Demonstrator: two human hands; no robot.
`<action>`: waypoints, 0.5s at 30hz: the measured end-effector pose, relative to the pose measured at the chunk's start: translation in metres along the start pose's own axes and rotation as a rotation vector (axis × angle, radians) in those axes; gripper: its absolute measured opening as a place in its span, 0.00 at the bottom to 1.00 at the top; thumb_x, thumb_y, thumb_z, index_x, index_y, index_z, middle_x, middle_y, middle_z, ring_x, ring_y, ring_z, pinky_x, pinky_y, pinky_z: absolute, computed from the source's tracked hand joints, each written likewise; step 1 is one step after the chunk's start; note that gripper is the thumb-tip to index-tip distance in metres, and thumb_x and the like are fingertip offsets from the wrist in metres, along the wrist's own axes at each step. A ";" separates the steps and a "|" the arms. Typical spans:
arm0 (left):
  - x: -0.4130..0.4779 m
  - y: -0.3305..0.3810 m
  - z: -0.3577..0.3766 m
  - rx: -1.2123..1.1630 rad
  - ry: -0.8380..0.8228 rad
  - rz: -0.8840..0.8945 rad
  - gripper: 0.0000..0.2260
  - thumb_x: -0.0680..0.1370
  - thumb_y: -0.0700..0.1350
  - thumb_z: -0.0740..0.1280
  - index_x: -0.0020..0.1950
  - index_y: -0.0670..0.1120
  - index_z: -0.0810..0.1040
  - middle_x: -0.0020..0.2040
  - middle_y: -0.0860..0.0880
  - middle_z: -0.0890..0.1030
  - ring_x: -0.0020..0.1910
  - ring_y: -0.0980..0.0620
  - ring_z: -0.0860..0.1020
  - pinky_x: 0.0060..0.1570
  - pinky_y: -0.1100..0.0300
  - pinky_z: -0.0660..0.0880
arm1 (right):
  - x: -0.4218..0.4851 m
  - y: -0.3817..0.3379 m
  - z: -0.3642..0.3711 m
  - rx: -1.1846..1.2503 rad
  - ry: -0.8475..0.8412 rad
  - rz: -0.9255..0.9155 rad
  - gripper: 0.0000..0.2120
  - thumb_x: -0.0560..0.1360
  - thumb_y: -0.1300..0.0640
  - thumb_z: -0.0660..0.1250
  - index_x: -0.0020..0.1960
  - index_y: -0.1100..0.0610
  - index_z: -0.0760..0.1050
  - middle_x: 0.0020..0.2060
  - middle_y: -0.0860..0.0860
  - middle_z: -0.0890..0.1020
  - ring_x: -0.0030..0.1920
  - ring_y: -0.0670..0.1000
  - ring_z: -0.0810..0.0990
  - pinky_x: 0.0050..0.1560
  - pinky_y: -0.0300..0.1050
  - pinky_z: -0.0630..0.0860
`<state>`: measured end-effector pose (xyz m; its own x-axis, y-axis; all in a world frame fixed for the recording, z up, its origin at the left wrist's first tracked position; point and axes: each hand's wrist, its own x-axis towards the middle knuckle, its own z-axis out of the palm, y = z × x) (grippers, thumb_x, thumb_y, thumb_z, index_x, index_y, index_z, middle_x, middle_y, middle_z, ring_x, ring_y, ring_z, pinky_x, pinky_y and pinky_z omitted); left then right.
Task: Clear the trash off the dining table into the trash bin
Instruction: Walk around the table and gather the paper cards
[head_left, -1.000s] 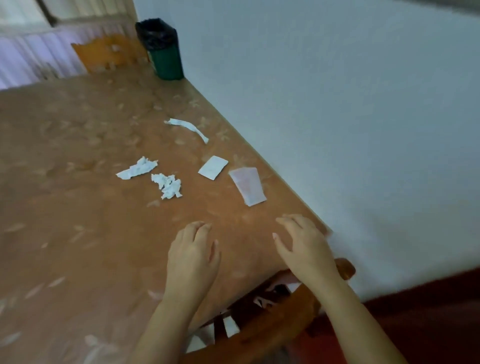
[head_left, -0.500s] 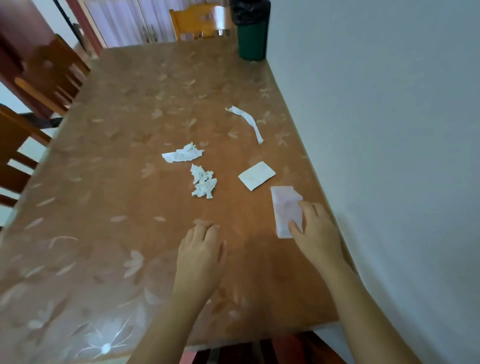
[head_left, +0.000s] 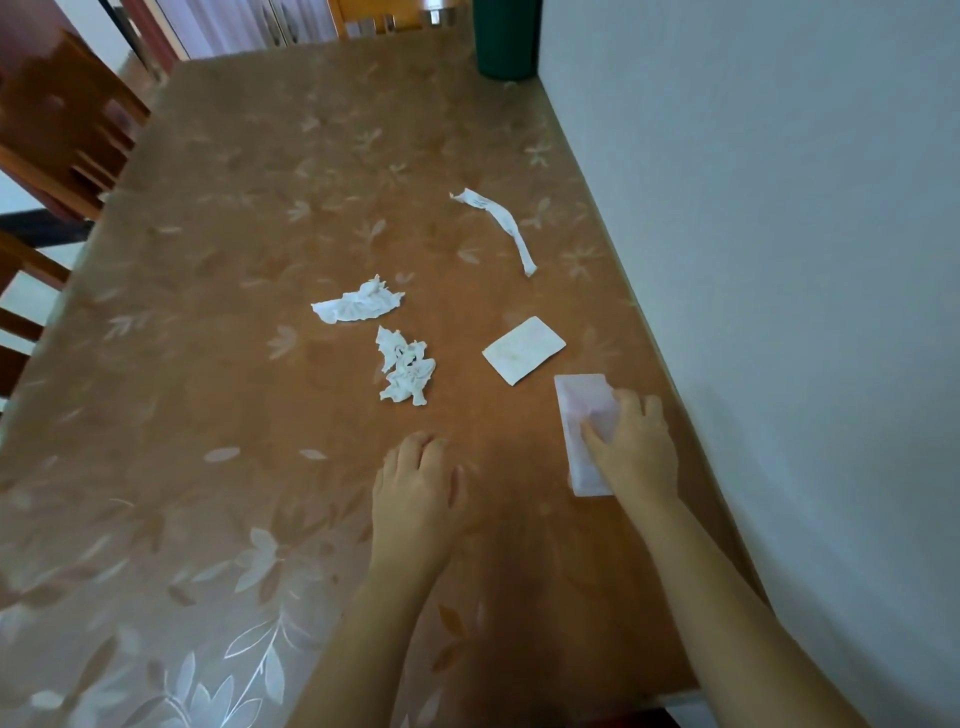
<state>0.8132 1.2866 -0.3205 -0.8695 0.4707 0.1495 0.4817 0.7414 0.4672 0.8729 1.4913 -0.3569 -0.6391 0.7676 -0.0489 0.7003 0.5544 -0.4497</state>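
Observation:
On the brown leaf-patterned dining table (head_left: 218, 415) lie several scraps of trash. A pale pink flat wrapper (head_left: 579, 410) lies near the right edge, and my right hand (head_left: 631, 447) rests on top of it with thumb and fingers closing on it. Beside it sits a small white square of paper (head_left: 523, 351). Two crumpled white tissues (head_left: 358, 306) (head_left: 406, 371) lie in the middle, and a twisted white strip (head_left: 496, 223) lies farther back. My left hand (head_left: 418, 493) rests flat on the table, holding nothing. The green trash bin (head_left: 506, 44) stands at the far right corner.
A white wall (head_left: 779, 260) runs along the table's right edge. Wooden chairs stand at the left (head_left: 62, 135) and at the far end (head_left: 384, 21). The table's near edge is just below my forearms.
The view has swung over the table. My right hand moved forward onto the pink wrapper and is now pressing on it. My left hand has stayed flat on the table.

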 end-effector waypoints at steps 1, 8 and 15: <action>0.004 -0.002 0.005 -0.003 0.007 0.000 0.12 0.68 0.33 0.69 0.50 0.34 0.78 0.51 0.34 0.79 0.48 0.33 0.76 0.48 0.41 0.74 | 0.000 0.001 0.001 0.009 -0.009 0.015 0.27 0.70 0.41 0.65 0.62 0.56 0.66 0.57 0.58 0.73 0.52 0.56 0.76 0.43 0.45 0.76; 0.046 -0.003 0.049 -0.044 -0.024 -0.009 0.12 0.72 0.40 0.68 0.54 0.38 0.77 0.55 0.40 0.78 0.52 0.41 0.74 0.50 0.49 0.71 | 0.013 0.004 -0.017 0.090 0.037 0.024 0.25 0.69 0.44 0.67 0.61 0.56 0.67 0.55 0.57 0.74 0.50 0.55 0.76 0.40 0.41 0.71; 0.094 0.007 0.096 -0.154 -0.046 -0.044 0.18 0.72 0.43 0.69 0.60 0.39 0.74 0.60 0.40 0.75 0.57 0.42 0.71 0.55 0.50 0.69 | 0.035 0.009 -0.045 0.091 0.135 -0.006 0.25 0.70 0.48 0.68 0.62 0.56 0.67 0.57 0.56 0.74 0.54 0.54 0.74 0.43 0.39 0.69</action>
<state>0.7456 1.3816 -0.3868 -0.8820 0.4632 0.0870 0.4172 0.6814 0.6014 0.8713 1.5378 -0.3224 -0.5906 0.8038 0.0713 0.6609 0.5325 -0.5288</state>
